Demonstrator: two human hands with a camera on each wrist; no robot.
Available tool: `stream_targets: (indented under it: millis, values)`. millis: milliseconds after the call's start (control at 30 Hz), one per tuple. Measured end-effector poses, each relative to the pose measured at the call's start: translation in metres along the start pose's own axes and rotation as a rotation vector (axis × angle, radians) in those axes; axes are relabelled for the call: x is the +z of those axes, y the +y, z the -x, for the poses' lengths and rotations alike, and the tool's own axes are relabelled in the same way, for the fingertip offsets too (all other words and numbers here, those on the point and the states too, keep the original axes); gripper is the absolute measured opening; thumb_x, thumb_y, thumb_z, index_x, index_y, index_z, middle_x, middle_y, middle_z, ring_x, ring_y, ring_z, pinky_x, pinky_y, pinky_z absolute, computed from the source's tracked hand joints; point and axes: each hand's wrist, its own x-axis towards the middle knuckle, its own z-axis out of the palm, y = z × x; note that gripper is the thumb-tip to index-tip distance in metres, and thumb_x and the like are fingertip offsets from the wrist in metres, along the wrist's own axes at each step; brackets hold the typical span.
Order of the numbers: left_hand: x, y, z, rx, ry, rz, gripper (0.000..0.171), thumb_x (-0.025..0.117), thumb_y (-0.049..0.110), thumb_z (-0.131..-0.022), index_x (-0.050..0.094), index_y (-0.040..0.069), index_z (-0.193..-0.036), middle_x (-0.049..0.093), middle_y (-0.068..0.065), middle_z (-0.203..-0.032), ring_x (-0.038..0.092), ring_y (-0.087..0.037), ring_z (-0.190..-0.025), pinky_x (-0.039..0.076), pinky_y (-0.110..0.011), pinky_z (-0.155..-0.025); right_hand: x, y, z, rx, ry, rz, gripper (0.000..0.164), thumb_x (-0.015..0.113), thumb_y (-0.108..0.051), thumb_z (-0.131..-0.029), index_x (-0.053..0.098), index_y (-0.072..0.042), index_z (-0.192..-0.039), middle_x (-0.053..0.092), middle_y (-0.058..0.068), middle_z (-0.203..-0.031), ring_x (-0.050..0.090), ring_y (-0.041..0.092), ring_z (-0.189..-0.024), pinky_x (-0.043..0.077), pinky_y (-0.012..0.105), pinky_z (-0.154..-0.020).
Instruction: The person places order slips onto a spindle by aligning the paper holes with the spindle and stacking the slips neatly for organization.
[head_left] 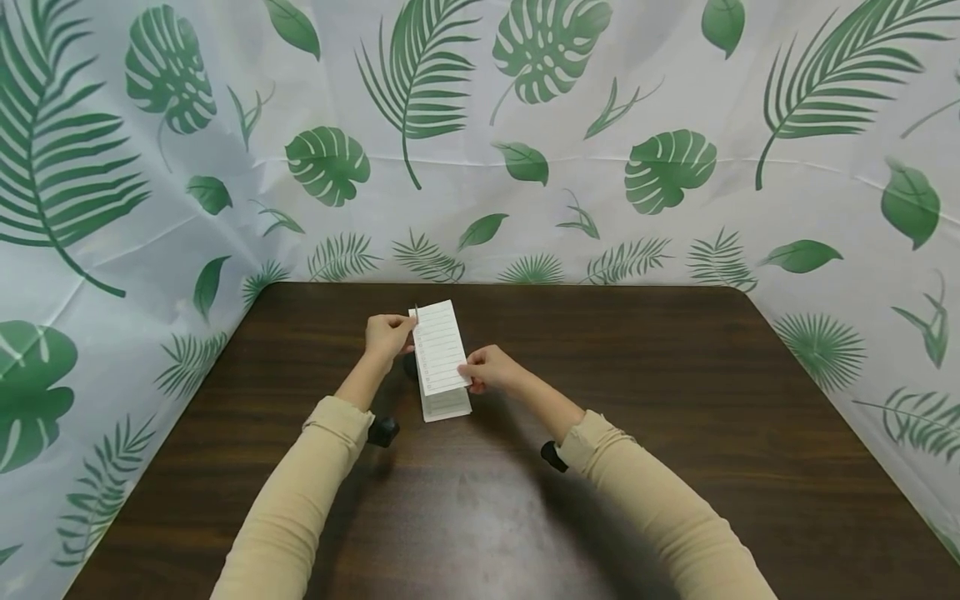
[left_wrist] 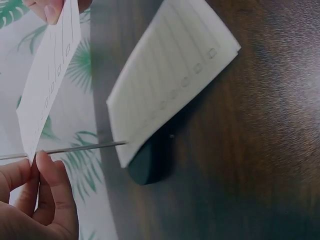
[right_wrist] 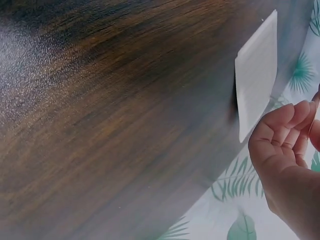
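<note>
A thin metal spike (left_wrist: 92,148) rises from a dark rounded base (left_wrist: 145,162) on the table. A stack of white paper slips (left_wrist: 172,75), printed with lines and a row of small boxes, is pierced by it near the base. Above the stack, a single lined slip (head_left: 441,346) is held up, the spike passing through or right at its far-left corner. My left hand (head_left: 386,336) pinches that corner beside the spike. At the opposite, near-right corner, the slip is pinched by my right hand (head_left: 493,369). The right wrist view shows the stack (right_wrist: 257,75) beyond the curled right fingers.
The dark wooden table (head_left: 637,375) extends around both arms. A white curtain (head_left: 570,150) printed with green leaves surrounds its far and side edges. Black wrist devices (head_left: 383,432) sit under the beige sleeves (head_left: 292,500).
</note>
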Motion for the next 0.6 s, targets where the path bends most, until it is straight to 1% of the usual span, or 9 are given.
stream_targets:
  millis: [100, 200, 267, 300, 333, 400, 500, 533, 600]
  values:
    - [0.001, -0.006, -0.002, -0.033, 0.01, 0.02, 0.028, 0.059, 0.01, -0.091, 0.065, -0.011, -0.109, 0.056, 0.0, -0.073, 0.053, -0.002, -0.057, 0.05, -0.01, -0.047, 0.001, 0.023, -0.019, -0.014, -0.01, 0.037, 0.023, 0.056, -0.01, -0.094, 0.057, 0.006, -0.078, 0.051, 0.003, -0.058, 0.05, 0.01, -0.051, 0.052, 0.024, -0.054]
    - [0.002, -0.013, -0.004, -0.068, 0.019, 0.017, 0.028, 0.06, 0.009, -0.09, 0.065, -0.011, -0.109, 0.055, -0.001, -0.076, 0.053, -0.002, -0.057, 0.05, -0.011, -0.047, 0.0, 0.064, -0.055, -0.052, -0.037, 0.055, 0.027, 0.063, -0.021, -0.091, 0.06, -0.003, -0.072, 0.054, 0.002, -0.055, 0.052, 0.009, -0.048, 0.052, 0.024, -0.05]
    - [0.003, -0.017, -0.006, -0.081, 0.022, -0.009, 0.027, 0.061, 0.009, -0.089, 0.065, -0.01, -0.108, 0.056, -0.004, -0.08, 0.055, -0.004, -0.061, 0.051, -0.011, -0.048, -0.002, 0.094, -0.08, -0.076, -0.057, 0.059, 0.03, 0.067, -0.031, -0.088, 0.06, -0.01, -0.067, 0.056, -0.001, -0.055, 0.051, 0.007, -0.046, 0.05, 0.024, -0.046]
    - [0.004, -0.019, -0.007, -0.083, 0.023, -0.027, 0.027, 0.061, 0.01, -0.089, 0.066, -0.009, -0.108, 0.057, -0.006, -0.084, 0.055, -0.006, -0.064, 0.052, -0.012, -0.05, -0.002, 0.103, -0.088, -0.092, -0.072, 0.065, 0.03, 0.068, -0.033, -0.086, 0.06, -0.013, -0.065, 0.057, -0.002, -0.054, 0.051, 0.007, -0.045, 0.049, 0.023, -0.044]
    - [0.004, -0.021, -0.007, -0.087, 0.026, -0.047, 0.027, 0.062, 0.011, -0.089, 0.066, -0.009, -0.108, 0.059, -0.008, -0.089, 0.056, -0.008, -0.068, 0.053, -0.013, -0.051, -0.002, 0.109, -0.096, -0.071, -0.075, 0.077, 0.031, 0.068, -0.034, -0.085, 0.059, -0.014, -0.063, 0.058, -0.002, -0.054, 0.05, 0.006, -0.045, 0.048, 0.024, -0.043]
    - [0.005, -0.023, -0.008, -0.091, 0.031, -0.096, 0.027, 0.062, 0.013, -0.089, 0.067, -0.006, -0.107, 0.062, -0.012, -0.1, 0.057, -0.012, -0.079, 0.055, -0.014, -0.055, 0.001, 0.1, -0.087, -0.048, -0.069, 0.115, 0.032, 0.067, -0.032, -0.086, 0.057, -0.013, -0.062, 0.056, -0.001, -0.053, 0.049, 0.008, -0.045, 0.045, 0.023, -0.042]
    - [0.005, -0.026, -0.007, -0.092, 0.037, -0.182, 0.028, 0.063, 0.018, -0.089, 0.069, -0.003, -0.107, 0.062, -0.017, -0.116, 0.058, -0.02, -0.092, 0.057, -0.017, -0.06, 0.007, 0.06, -0.05, 0.01, -0.044, 0.178, 0.031, 0.061, -0.018, -0.09, 0.055, -0.006, -0.062, 0.052, 0.0, -0.052, 0.045, 0.009, -0.045, 0.041, 0.022, -0.042]
    - [0.005, -0.026, -0.006, -0.088, 0.042, -0.213, 0.028, 0.063, 0.019, -0.09, 0.069, -0.002, -0.107, 0.062, -0.017, -0.118, 0.059, -0.024, -0.093, 0.057, -0.019, -0.061, 0.009, 0.048, -0.039, 0.036, -0.026, 0.192, 0.031, 0.059, -0.014, -0.092, 0.053, -0.003, -0.064, 0.05, 0.0, -0.052, 0.043, 0.009, -0.046, 0.039, 0.021, -0.043]
    - [0.006, -0.027, -0.005, -0.077, 0.063, -0.259, 0.027, 0.063, 0.021, -0.089, 0.071, 0.0, -0.105, 0.064, -0.017, -0.118, 0.062, -0.027, -0.09, 0.057, -0.021, -0.062, 0.01, 0.035, -0.023, 0.039, -0.012, 0.191, 0.03, 0.057, -0.011, -0.092, 0.053, -0.001, -0.064, 0.047, -0.002, -0.051, 0.04, 0.007, -0.044, 0.035, 0.018, -0.043]
